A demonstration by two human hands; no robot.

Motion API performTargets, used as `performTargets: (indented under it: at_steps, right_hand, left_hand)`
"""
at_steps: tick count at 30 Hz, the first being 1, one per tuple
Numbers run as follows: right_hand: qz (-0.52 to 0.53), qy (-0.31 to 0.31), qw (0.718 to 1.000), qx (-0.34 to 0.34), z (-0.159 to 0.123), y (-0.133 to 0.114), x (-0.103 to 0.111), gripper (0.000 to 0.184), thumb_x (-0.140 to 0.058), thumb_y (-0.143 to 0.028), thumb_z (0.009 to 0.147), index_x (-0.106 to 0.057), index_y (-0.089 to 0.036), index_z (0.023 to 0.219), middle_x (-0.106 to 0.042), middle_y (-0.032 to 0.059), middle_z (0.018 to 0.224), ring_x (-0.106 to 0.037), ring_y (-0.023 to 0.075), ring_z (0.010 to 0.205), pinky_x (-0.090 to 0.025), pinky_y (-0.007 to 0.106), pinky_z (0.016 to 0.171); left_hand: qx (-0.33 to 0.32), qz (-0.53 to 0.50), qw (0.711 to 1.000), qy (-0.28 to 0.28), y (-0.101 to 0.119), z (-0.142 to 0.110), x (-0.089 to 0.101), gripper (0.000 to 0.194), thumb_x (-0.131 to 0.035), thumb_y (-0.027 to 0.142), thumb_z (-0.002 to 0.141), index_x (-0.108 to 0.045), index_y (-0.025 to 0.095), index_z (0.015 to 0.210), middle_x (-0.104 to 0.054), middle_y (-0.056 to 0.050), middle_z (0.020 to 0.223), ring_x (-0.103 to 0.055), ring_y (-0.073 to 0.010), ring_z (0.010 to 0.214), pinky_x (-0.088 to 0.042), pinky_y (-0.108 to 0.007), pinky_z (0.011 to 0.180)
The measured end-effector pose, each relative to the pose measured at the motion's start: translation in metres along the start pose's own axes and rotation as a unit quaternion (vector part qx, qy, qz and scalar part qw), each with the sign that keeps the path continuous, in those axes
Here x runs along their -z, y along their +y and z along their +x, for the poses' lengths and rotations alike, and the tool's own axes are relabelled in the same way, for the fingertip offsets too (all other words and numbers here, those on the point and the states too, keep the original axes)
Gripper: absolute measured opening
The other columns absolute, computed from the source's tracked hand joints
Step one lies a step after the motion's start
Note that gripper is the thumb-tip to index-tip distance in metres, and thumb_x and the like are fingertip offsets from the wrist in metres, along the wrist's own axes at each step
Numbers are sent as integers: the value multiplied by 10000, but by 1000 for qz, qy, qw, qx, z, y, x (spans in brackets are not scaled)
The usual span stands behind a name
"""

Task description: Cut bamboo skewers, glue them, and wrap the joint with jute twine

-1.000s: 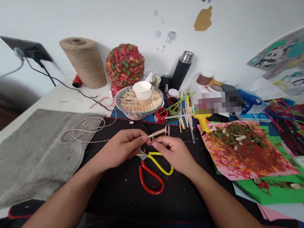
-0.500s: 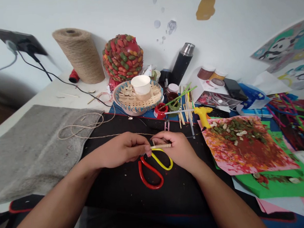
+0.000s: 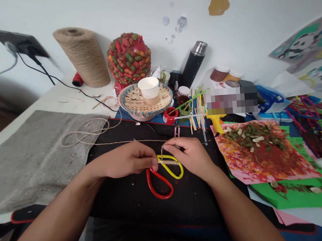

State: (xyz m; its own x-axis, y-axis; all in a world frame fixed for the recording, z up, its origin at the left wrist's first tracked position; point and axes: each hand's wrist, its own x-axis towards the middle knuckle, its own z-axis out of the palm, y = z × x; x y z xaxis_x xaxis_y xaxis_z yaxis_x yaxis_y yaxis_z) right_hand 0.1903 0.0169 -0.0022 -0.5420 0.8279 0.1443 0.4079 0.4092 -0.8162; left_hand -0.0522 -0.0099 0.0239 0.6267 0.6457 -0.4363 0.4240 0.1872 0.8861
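Note:
Between the thumb and fingers of my left hand [image 3: 133, 158] is the left end of a thin stick [image 3: 170, 162], its right part wrapped in twine. My right hand [image 3: 190, 151] pinches the twine [image 3: 129, 141] just above the stick, and a short length drops from its fingertips to the wrapping. From there the twine runs left across the black mat to loose loops on a grey felt cloth [image 3: 39, 158]. Scissors with one red and one yellow handle [image 3: 160, 186] lie under the stick; their blades are mostly hidden by my left hand.
A big twine spool [image 3: 82, 58] and a ball covered in coloured pieces [image 3: 129, 60] stand at the back. A basket [image 3: 146, 112] holds a white cup. Paint jars, thin sticks and a yellow glue gun [image 3: 216, 123] lie right of it. Painted paper [image 3: 265, 153] covers the right side.
The stick has come lower and now points right, away from my left fingers. My right hand has risen off the stick, drawing the twine up. The view has tilted slightly.

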Motion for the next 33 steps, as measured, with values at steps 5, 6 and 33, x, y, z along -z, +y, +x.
performTargets:
  at_steps: [5, 6, 33]
  right_hand:
    - [8, 12, 1000, 2, 0, -3, -1, 160, -668, -235, 1005, -818, -256, 955, -845, 5, 950, -786, 193, 862, -577, 292, 770]
    - [9, 11, 1000, 2, 0, -3, -1, 164, -664, -242, 1007, -818, -259, 956, -846, 7, 951, -788, 197, 863, -581, 298, 771]
    - [43, -42, 998, -13, -2, -4, -10, 192, -654, -274, 1029, -845, -285, 1047, -856, 7, 1031, -802, 209, 915, -585, 314, 812]
  left_hand:
    - [-3, 107, 992, 73, 0, 7, 1, 336, -548, 419, 974, -778, 183, 907, -606, 20, 677, -483, -133, 614, -357, -239, 580]
    - [-4, 120, 989, 91, 0, 8, 1, 335, -537, 404, 968, -782, 185, 900, -627, 15, 692, -504, -139, 630, -371, -240, 597]
    - [-72, -215, 970, 85, -6, 1, 2, 426, -673, 545, 943, -730, 123, 949, -384, 79, 497, -262, -68, 428, -177, -205, 413]
